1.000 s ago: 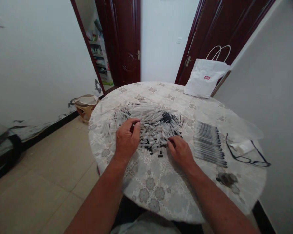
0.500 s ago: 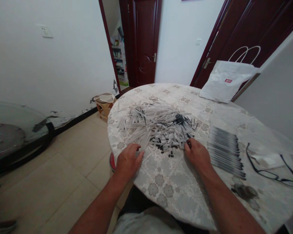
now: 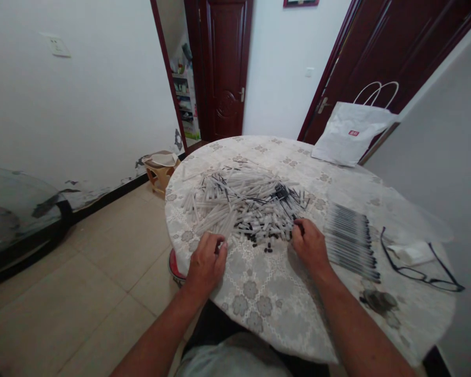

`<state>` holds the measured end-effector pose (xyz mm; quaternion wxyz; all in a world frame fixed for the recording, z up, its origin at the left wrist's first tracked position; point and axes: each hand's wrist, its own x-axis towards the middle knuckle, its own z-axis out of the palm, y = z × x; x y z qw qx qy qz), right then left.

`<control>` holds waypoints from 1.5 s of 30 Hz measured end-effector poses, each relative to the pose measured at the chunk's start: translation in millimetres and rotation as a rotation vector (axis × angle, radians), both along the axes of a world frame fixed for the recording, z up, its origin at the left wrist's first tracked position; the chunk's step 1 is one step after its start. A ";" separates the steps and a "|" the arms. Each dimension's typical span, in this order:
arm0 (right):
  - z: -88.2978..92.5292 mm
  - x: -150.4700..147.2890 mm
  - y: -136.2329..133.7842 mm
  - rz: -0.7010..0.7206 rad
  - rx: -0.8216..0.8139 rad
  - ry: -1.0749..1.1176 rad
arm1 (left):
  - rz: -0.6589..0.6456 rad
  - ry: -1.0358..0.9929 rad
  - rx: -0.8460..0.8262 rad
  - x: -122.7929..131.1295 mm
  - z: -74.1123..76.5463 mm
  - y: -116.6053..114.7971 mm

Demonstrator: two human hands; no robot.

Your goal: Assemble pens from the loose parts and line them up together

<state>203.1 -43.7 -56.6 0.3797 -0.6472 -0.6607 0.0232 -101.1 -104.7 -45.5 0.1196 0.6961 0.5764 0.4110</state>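
A loose heap of pen parts lies on the table before me: whitish pen barrels (image 3: pixel 215 220), short pale tubular pieces (image 3: pixel 265 220), a dark cluster of thin black rods (image 3: pixel 281 192) and small black plugs (image 3: pixel 268 250). My left hand (image 3: pixel 208 259) rests at the heap's near left edge, thumb and curled fingers apart, with nothing visible between them. At the near right edge, my right hand (image 3: pixel 309 246) has its fingers pinched together beside some black pieces; what they hold is too small to make out. To its right, black-ended clear pens (image 3: pixel 349 238) lie in a neat row.
Black-framed glasses (image 3: pixel 424 276) lie at the right near a crumpled white packet (image 3: pixel 412 253). A dark round object (image 3: pixel 380 302) sits closer to me. At the back stands a white paper bag (image 3: pixel 349 133) on the patterned tablecloth (image 3: pixel 255 298). A stool (image 3: pixel 159 170) is beyond the table's left side.
The camera view has swung slightly, shifting most things left in the picture. My right hand has moved a little forward along the heap's edge. My left hand stays nearly in place.
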 end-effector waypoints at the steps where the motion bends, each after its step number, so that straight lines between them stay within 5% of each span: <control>1: 1.7 -0.7 -0.2 0.006 0.021 0.044 | 0.002 -0.089 -0.055 3.4 4.2 2.1; 7: 5.9 -1.2 -1.5 0.004 0.093 0.234 | -0.215 -0.823 -0.481 36.8 23.3 32.1; 11: 7.2 -1.8 -3.0 0.016 0.096 0.321 | -0.325 -1.230 -0.511 55.9 31.9 55.5; 18: 10.3 -6.7 -4.2 0.100 0.095 0.308 | -0.466 -1.580 -0.578 55.9 29.7 78.4; 31: 15.2 -7.6 -11.6 0.208 0.064 0.269 | -0.234 -1.576 -0.239 50.6 6.8 91.9; 45: 13.2 -6.6 -13.1 0.306 0.030 0.268 | -0.211 -1.674 -0.225 46.6 11.2 94.1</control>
